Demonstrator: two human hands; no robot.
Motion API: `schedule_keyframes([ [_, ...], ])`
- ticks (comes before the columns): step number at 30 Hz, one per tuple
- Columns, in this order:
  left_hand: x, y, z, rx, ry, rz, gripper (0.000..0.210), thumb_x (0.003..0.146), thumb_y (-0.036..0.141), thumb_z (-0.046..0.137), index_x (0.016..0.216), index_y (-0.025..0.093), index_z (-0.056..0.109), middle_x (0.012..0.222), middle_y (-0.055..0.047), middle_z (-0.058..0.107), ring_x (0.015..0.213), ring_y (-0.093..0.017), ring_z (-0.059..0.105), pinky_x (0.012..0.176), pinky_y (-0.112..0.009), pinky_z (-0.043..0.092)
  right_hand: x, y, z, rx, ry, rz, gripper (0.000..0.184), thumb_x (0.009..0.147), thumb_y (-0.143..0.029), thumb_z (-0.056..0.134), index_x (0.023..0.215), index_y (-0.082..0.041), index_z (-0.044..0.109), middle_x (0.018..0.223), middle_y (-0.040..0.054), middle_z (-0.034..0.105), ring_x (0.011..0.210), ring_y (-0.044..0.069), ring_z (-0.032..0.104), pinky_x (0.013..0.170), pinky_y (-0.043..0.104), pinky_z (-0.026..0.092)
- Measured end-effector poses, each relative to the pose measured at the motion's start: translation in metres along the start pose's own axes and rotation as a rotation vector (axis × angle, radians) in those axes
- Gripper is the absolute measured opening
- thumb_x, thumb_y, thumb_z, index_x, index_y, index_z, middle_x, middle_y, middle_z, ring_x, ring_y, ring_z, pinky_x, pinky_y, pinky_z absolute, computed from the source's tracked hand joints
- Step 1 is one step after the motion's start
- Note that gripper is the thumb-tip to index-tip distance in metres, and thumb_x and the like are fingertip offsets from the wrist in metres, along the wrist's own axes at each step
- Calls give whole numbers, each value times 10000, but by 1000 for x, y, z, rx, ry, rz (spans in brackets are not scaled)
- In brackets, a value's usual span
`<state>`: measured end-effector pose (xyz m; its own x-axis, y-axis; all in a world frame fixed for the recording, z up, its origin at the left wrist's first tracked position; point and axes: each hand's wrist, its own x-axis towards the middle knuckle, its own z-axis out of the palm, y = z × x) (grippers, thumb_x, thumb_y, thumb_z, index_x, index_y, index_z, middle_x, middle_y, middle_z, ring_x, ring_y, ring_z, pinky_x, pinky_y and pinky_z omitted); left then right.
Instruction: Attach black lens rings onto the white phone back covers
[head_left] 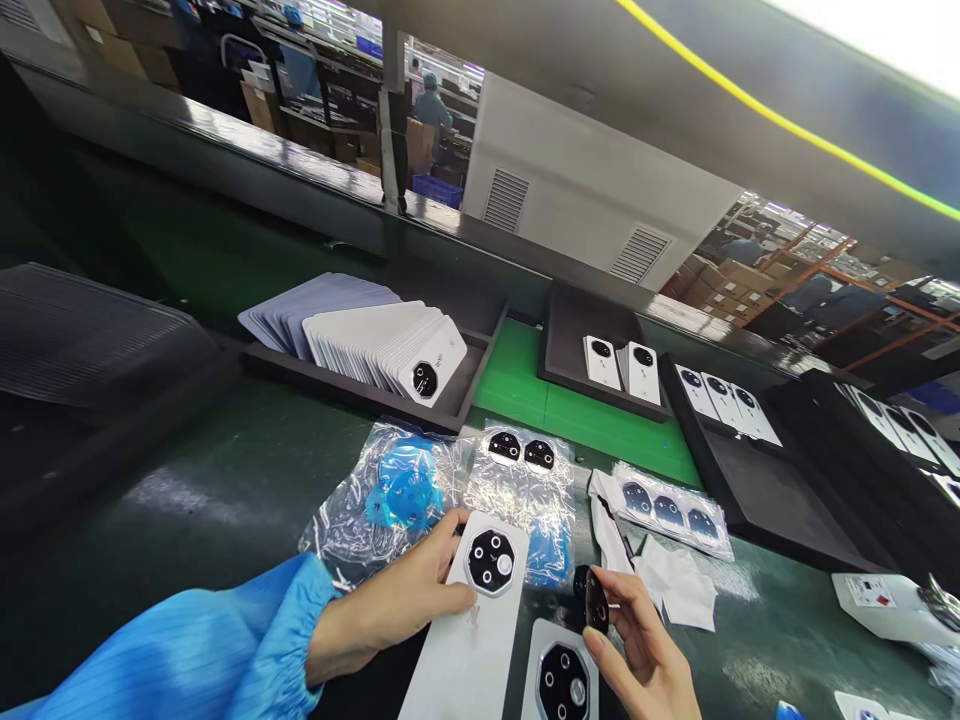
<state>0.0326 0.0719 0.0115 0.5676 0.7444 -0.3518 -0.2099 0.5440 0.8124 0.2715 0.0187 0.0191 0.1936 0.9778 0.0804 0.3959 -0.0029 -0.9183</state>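
My left hand point(416, 590) is closed on the edges of a white phone back cover point(472, 650), which has a round black camera window near its top. Between thumb and fingertips, my right hand point(637, 640) pinches a dark camera lens cover point(596, 602), seen nearly edge-on. Below that hand lies a second white back cover point(536, 665) with a similar black camera window point(562, 682), cut off by the lower picture edge. Beyond the hands, a clear plastic sheet point(517, 495) carries two black lens covers point(539, 456) and some blue film point(550, 550).
A black tray point(360, 385) holds fanned white covers point(382, 345). Further trays point(600, 390) with covers stand right. Crumpled blue film point(405, 485), a strip of lens covers point(667, 510), white cloths point(679, 580) and a white bottle point(885, 605) lie about. A dark stack point(90, 340) stands left.
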Motion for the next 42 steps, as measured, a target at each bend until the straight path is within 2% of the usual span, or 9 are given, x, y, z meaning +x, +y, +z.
schedule_keyframes([
  [6,1,-1,0,-16,-1,-1,667,612,121,572,1234,211,349,1033,-23,674,812,-184,661,670,-259,459,0,2,-1,-69,-21,-45,372,812,-539,619,1060,-263,642,1042,60,604,925,202,635,796,234,543],
  [16,0,-1,-1,-4,6,7,659,619,121,580,1233,203,355,1001,-23,675,802,-188,654,654,-258,462,-2,-3,0,-49,-19,31,378,807,-545,625,1064,-268,627,1067,50,583,942,191,619,800,215,531],
  [24,-2,1,1,-40,-28,10,695,648,105,623,1269,241,343,1013,-24,662,810,-193,647,668,-268,496,0,-5,1,-78,-23,4,360,822,-535,604,1058,-265,632,1047,52,603,931,202,627,778,222,541],
  [29,-2,2,2,-33,-26,24,686,649,102,617,1263,242,345,991,-19,660,821,-198,644,668,-270,496,1,-3,1,-36,-13,12,330,801,-523,629,1040,-295,649,1041,29,603,929,196,616,787,224,530],
  [42,-1,1,0,-21,-21,16,645,638,93,590,1212,221,327,993,-22,671,765,-176,651,637,-252,479,-1,-4,2,-39,-12,38,364,798,-563,625,1040,-291,637,1048,39,573,872,186,595,755,220,518],
])
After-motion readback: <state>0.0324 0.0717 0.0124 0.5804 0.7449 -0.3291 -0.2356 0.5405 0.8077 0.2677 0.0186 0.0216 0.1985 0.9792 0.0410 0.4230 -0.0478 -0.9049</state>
